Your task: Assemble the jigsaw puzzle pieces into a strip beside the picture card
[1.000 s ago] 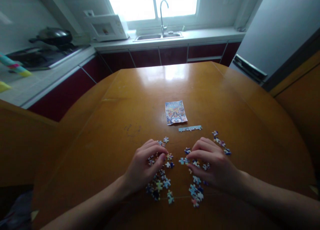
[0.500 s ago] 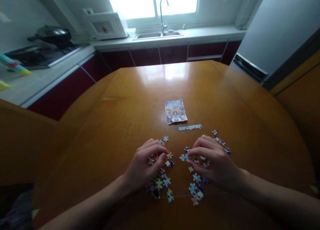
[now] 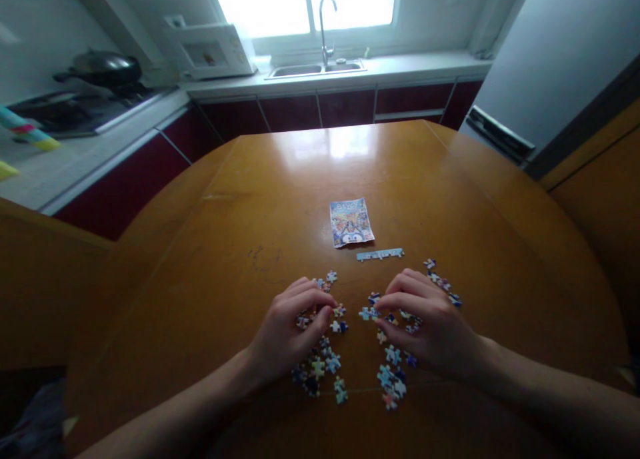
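Note:
Several loose jigsaw pieces (image 3: 325,366) lie scattered on the round wooden table (image 3: 260,199) in front of me. My left hand (image 3: 290,329) rests over the left cluster with its fingers curled down onto the pieces. My right hand (image 3: 430,326) sits over the right cluster, thumb and forefinger pinched on a small blue piece (image 3: 367,312). A small printed picture card (image 3: 351,222) lies just beyond the pieces. Below the card lies a joined strip of pieces (image 3: 380,254).
Beyond the table runs a kitchen counter with a sink and tap (image 3: 325,46) under a bright window. A white microwave (image 3: 210,49) and a wok on a stove (image 3: 100,69) stand at the left. A grey fridge (image 3: 545,66) is at the right.
My right hand has shifted slightly up the table with the pinched blue piece. The left hand has barely moved.

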A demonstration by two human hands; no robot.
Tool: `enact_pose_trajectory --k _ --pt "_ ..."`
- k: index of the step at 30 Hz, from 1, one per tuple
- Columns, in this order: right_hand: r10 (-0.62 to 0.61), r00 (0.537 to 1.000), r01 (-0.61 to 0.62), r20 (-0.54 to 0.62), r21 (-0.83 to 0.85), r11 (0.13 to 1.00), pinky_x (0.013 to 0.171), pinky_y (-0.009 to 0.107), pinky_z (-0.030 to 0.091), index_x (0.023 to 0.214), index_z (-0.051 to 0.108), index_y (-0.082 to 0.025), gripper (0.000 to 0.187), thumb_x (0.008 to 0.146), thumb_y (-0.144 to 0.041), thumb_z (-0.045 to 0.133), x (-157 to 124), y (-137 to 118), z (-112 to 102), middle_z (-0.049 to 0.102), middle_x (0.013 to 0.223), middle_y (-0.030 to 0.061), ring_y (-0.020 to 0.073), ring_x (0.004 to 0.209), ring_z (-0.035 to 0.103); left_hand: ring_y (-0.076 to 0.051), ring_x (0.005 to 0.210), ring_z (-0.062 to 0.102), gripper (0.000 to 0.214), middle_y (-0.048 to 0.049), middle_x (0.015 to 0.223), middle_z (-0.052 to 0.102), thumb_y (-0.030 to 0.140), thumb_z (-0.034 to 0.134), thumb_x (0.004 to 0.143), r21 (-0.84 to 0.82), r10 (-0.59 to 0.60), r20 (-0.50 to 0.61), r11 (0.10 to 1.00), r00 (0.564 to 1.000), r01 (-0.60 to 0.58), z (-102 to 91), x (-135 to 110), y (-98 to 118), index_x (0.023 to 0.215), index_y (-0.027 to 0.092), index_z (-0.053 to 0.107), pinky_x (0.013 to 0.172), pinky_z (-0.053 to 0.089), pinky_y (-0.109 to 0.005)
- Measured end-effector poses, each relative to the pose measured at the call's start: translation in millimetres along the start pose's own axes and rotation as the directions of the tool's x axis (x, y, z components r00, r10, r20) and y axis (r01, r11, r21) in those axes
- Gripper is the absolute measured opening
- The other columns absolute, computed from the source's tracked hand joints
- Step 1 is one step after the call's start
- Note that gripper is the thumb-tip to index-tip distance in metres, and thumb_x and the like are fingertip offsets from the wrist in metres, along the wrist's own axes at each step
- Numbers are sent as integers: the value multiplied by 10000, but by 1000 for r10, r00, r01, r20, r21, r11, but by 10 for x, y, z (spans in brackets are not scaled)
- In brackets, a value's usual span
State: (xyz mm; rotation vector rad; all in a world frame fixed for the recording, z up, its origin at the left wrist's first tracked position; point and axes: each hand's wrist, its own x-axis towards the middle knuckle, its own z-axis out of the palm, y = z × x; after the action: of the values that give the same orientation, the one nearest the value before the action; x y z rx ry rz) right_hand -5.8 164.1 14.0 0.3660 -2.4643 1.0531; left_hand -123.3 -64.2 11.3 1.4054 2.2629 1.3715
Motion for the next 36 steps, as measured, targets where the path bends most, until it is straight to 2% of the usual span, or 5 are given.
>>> enact_pose_trajectory --k 20,24,29,32,36 --pt "41 999 -40 31 -42 998 709 344 411 865 687 -180 21 846 -177 678 -29 14 28 641 793 37 184 786 542 -160 769 578 126 -35 808 655 158 560 936 21 -8 7 1000 1000 8 13 17 19 899 176 679 727 457 -311" --pt "100 992 -94 81 -64 993 707 345 407 846 693 -189 31 852 -184 662 -48 -59 25 641 788 35 189 785 539 -171 806 577 126 -43 842 676 180 577 938 80 18 83 996 996 -25 -27 51 43 954 186 702 744 472 -319" --pt "245 959 -245 146 -20 969 684 319 417 802 698 -208 43 821 -170 688 -20 -154 -88 627 750 10 168 737 548 -197 901 573 207 -65 986 705 191 589 941 181 76 211 977 975 -115 -181 132 62 1106 229 708 790 498 -351" --pt "234 963 -224 136 -87 971 679 319 411 814 715 -212 33 818 -183 702 51 -15 -149 625 745 11 172 736 544 -205 954 570 225 -62 1077 708 196 598 938 248 102 234 955 967 -161 -266 237 75 1131 244 703 832 497 -369" --pt "254 964 -232 79 -214 949 709 331 410 809 737 -216 26 829 -223 722 176 341 -122 644 792 29 186 773 541 -204 954 571 193 -51 1092 711 224 593 943 288 134 262 934 956 -210 -266 439 23 1095 238 709 852 490 -370"
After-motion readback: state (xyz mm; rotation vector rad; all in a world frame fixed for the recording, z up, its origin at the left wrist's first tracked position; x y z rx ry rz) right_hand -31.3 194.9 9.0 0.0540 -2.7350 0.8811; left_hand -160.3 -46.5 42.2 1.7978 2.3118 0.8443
